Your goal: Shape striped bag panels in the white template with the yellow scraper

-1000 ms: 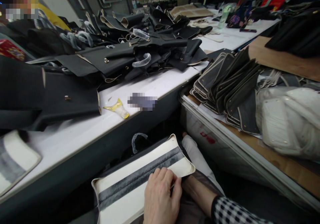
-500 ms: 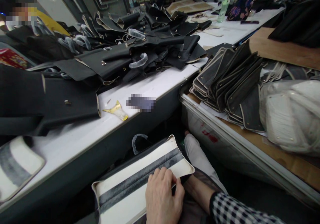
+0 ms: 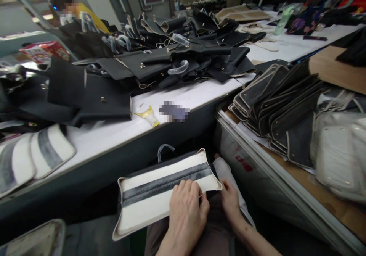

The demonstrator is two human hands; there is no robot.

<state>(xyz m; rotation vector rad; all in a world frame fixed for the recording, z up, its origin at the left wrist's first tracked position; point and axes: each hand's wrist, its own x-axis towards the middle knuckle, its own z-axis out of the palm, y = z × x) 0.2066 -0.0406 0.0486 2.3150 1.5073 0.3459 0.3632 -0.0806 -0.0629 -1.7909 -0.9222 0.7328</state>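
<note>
A bag (image 3: 145, 206) rests tilted across my lap, its white underside with a dark grey stripe facing up. Its corners curl upward, and a plastic-wrapped handle (image 3: 166, 148) shows behind it. My left hand (image 3: 187, 206) lies over the near edge, right of the middle, fingers bent onto the panel and thumb at the edge, gripping it. A thin pale line shows by the thumb, too small to name. Close by the bag's right corner, my right hand (image 3: 230, 198) is closed with fingers pinched together; what they hold is hidden.
Black bag pieces (image 3: 94, 92) are heaped on the white table (image 3: 114, 136), beside a yellow-and-white scrap (image 3: 148, 115). Striped white panels (image 3: 48, 149) lie at left. A bin (image 3: 274, 172) at right holds stacked dark panels (image 3: 274, 99). A person in yellow (image 3: 91, 17) sits beyond.
My right hand, hidden behind the bag before, now shows at its right corner. The view has swung left, so more of the near left table and bag underside is visible. My left hand keeps its grip.
</note>
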